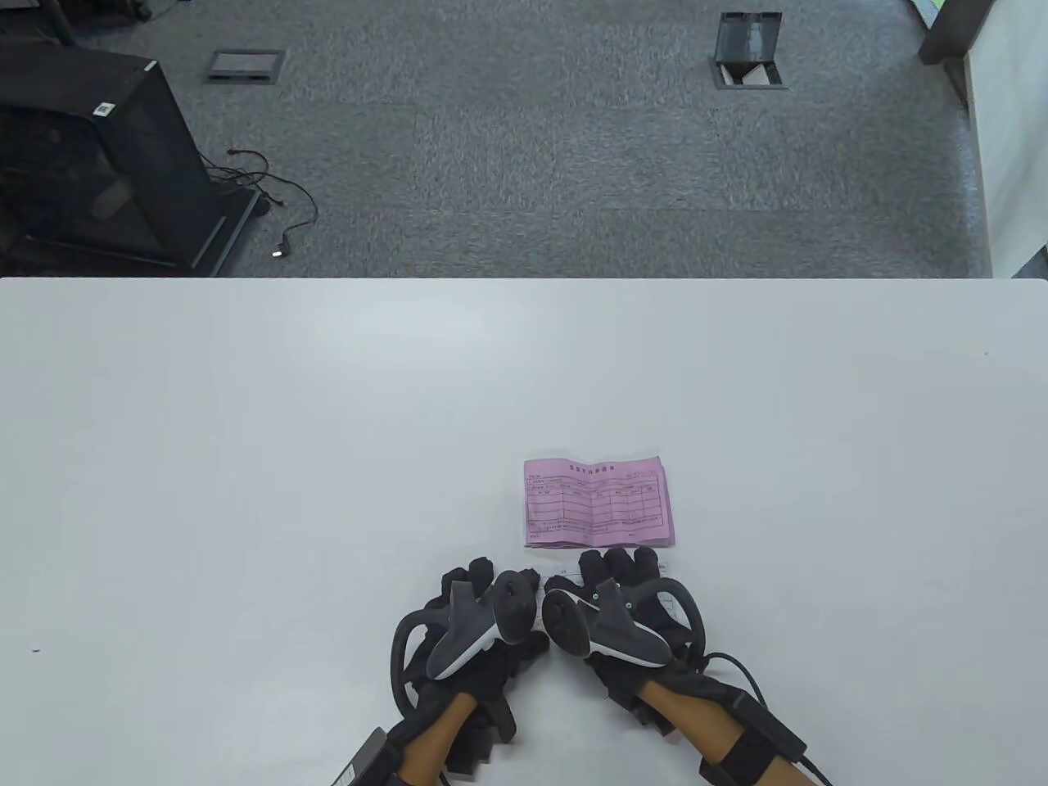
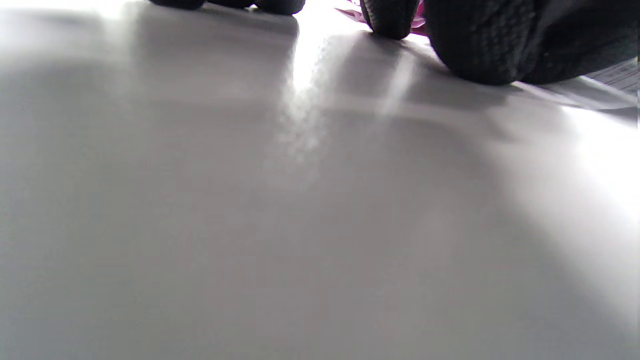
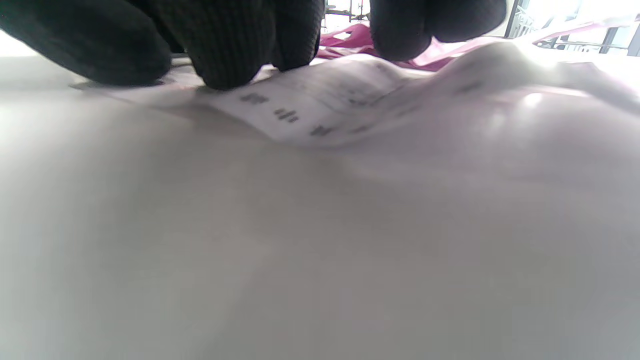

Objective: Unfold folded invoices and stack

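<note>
A pink invoice (image 1: 598,503) lies unfolded and flat on the white table (image 1: 246,450), just beyond both hands. A white invoice (image 1: 673,607) with printed text lies under my right hand (image 1: 618,566). In the right wrist view my fingertips (image 3: 230,60) press down on this white sheet (image 3: 310,107), which bulges up on the right, with the pink sheet (image 3: 350,42) behind it. My left hand (image 1: 483,580) rests close beside the right one. In the left wrist view its fingertips (image 2: 390,20) touch the table, and the white sheet's edge (image 2: 617,75) shows at the far right.
The table's far edge (image 1: 524,280) runs across the middle of the table view, with grey carpet beyond it. A black cabinet (image 1: 90,155) and cables stand on the floor at the back left.
</note>
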